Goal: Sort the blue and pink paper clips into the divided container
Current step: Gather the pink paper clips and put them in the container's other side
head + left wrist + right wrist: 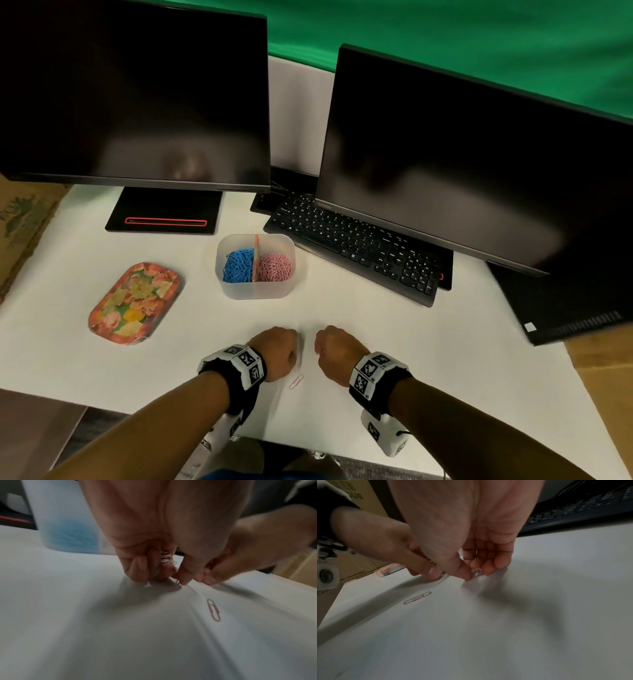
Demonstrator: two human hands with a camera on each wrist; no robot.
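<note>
On the white table [445, 359], between the person's two wrists, a single pink wire paper clip [296, 381] lies flat and untouched. Just beyond it the left hand [275, 353] has its fingers curled around a small bundle of pink clips [165, 559], while thumb and forefinger pinch another clip [177, 582] against the tabletop. The right hand [337, 353] is close beside it, fingers bent loosely downward with tips near the surface; whether it holds anything cannot be told. Farther back stands the translucent plastic divided container [255, 291], blue clips [238, 266] in its left compartment, pink clips [276, 268] in its right. A floral tray [133, 303] sits to the left, a black keyboard [356, 245] and two dark monitors [137, 92] behind.
</note>
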